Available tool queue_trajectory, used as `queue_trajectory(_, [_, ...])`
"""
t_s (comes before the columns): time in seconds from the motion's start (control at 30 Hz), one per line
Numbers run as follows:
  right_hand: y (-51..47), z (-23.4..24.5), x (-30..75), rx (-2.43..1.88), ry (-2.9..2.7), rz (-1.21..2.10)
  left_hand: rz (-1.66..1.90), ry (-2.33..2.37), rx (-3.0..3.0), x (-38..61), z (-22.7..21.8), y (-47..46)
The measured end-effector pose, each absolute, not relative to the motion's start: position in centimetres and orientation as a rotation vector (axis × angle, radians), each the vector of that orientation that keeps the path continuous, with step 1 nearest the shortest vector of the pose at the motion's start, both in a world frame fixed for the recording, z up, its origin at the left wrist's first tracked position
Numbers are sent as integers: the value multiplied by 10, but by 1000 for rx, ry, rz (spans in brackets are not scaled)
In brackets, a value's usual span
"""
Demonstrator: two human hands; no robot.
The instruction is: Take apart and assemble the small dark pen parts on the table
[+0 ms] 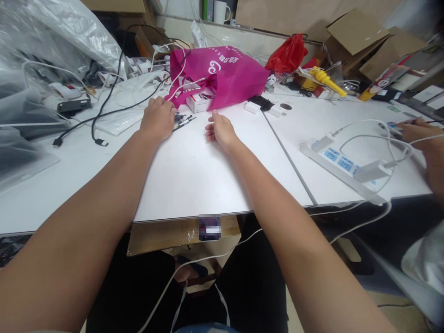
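My left hand (158, 119) rests on the white table with its fingers curled inward, and what they hold, if anything, is hidden. Right beside its fingertips lies a small bunch of thin dark rods (182, 121), too small to make out clearly. My right hand (221, 129) hovers at or just above the tabletop, fingers loosely bent and a little apart, with nothing in them. Behind both hands a magenta shopping bag (239, 76) lies on its side, its mouth facing me. A small white box (199, 102) sticks out of that mouth.
Black cables (100, 141) and clear plastic packaging (76, 32) crowd the left. To the right lie white chargers (252, 107) and a power strip (343, 169) with plugs in it. Another person's hand (418, 132) is at the far right. An open drawer (156, 236) juts out below.
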State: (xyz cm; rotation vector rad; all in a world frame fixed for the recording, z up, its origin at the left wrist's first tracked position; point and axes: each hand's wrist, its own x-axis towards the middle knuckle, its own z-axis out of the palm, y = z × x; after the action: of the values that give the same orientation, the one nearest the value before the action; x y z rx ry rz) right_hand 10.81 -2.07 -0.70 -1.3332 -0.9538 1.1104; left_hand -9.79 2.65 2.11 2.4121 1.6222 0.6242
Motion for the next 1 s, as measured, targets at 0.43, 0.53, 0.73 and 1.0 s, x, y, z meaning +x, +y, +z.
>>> queue_trajectory(0.43, [-22,-5,106,-1330,-953,1112,598,1605,2469,-89,11,26])
queue_trajectory(0.53, [-23,-5,105,-1337,-951,1116,592,1620,2493,-89,9,26])
queue_trajectory(0.73, [-21,-6,105,-1341,-958,1104,466,1659,2634,-84,12,19])
queue_trajectory(1.0, [-22,-4,104,-1347,-959,1116,471,1679,2586,-90,11,20])
